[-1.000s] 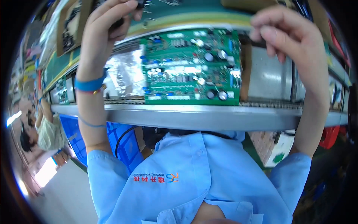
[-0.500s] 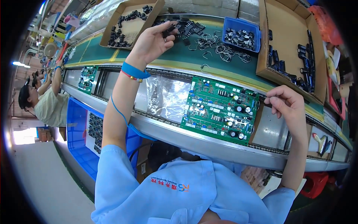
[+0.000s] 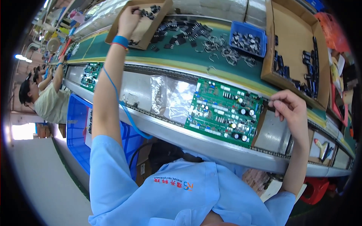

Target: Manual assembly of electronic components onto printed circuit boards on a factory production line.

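Observation:
My left hand (image 3: 129, 22) is in the cardboard box (image 3: 144, 42) at the far left, its fingers curled down among small black cylindrical parts (image 3: 151, 14). Whatever lies between those fingertips is too small to make out. By the right edge of the green circuit board (image 3: 222, 113), my right hand (image 3: 289, 107) is closed in a pinch, with a tiny dark thing at the fingertips that I cannot name. The board rests on the conveyor rails and carries capacitors, white connectors and other parts. A blue wrist strap (image 3: 120, 41) with a cord circles my left wrist.
Loose black multi-leg components (image 3: 184, 32) and bent wire clips (image 3: 226, 52) lie on the green bench. Beyond them stand a blue bin (image 3: 233, 37) of small parts and a cardboard box (image 3: 294, 19) with black capacitors. Another board (image 3: 90, 75) sits left; a blue crate (image 3: 77, 132) stands below.
My left hand has moved left and away from me, from above the loose black components into the cardboard box. My right hand stays by the board's edge, nearly still.

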Motion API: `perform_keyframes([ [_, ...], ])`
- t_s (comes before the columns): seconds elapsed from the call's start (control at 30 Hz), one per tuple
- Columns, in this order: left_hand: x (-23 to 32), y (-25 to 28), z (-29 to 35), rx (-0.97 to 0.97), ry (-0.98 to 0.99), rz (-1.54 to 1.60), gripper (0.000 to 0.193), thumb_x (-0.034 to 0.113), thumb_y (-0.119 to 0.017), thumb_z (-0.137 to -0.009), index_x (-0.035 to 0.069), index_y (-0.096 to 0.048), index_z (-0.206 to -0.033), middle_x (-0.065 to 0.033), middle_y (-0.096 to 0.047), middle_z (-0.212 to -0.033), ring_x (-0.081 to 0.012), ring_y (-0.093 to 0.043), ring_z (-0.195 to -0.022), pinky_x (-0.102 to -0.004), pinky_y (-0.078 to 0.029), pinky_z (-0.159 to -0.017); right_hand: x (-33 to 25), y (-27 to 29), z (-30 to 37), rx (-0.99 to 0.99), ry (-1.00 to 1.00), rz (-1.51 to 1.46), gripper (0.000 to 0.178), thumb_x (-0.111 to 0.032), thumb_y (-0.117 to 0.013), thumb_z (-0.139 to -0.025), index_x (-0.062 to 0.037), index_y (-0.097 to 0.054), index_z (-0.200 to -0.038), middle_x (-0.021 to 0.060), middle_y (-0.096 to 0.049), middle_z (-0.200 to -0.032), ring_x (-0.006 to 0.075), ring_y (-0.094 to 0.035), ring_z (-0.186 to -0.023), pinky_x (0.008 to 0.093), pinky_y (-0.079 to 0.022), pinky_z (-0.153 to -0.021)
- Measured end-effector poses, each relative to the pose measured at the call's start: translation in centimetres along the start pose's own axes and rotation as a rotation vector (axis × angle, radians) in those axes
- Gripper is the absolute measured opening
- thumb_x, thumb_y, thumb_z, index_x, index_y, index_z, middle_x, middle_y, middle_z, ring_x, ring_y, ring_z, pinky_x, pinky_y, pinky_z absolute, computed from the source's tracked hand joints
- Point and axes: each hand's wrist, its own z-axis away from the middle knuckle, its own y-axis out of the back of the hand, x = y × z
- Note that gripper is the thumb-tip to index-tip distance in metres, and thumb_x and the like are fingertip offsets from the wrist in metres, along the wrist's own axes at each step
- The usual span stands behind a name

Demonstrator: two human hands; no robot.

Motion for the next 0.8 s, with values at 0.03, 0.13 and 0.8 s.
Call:
perform_keyframes([
  [0.03, -2.9, 0.5, -0.4, 0.014, -0.13, -0.255, 0.034, 0.017, -0.063, -0.09, 0.0, -0.061, -0.119, -0.0149, -0.067, -0.099, -0.0291, -0.066, -0.089, -0.0362, -0.051, -0.08, 0.0, -0.1, -0.1, -0.018, -0.005, 0.003, 0.015, -0.004, -0.057, -0.09, -0.0016, -0.066, -0.102, 0.002, -0.068, -0.089, 0.003, -0.054, -0.066, 0.0166, -0.041, -0.055],
  [0.13, 2.0, -1.0, 0.9, 0.08, -0.489, -0.407, 0.034, 0.022, -0.069, -0.086, 0.007, -0.065, -0.116, -0.0169, -0.065, -0.107, -0.0345, -0.062, -0.101, -0.0378, -0.049, -0.087, 1.0, 0.5, -0.4, -0.005, 0.014, -0.032, 0.022, -0.002, -0.056, -0.09, -0.0006, -0.064, -0.11, 0.0051, -0.069, -0.097, 0.0051, -0.058, -0.073, 0.0181, -0.045, -0.059],
  [0.8, 13.6, -1.5, 8.6, -0.485, -0.185, 0.127, 0.025, 0.018, -0.05, -0.099, 0.007, -0.067, -0.114, -0.0015, -0.065, -0.082, -0.0081, -0.059, -0.071, -0.0223, -0.046, -0.064, -0.6, 0.5, -0.6, 0.057, -0.027, -0.023, 0.024, -0.003, -0.068, -0.087, 0.0021, -0.067, -0.11, 0.0045, -0.069, -0.083, 0.0062, -0.063, -0.073, 0.0191, -0.051, -0.06],
])
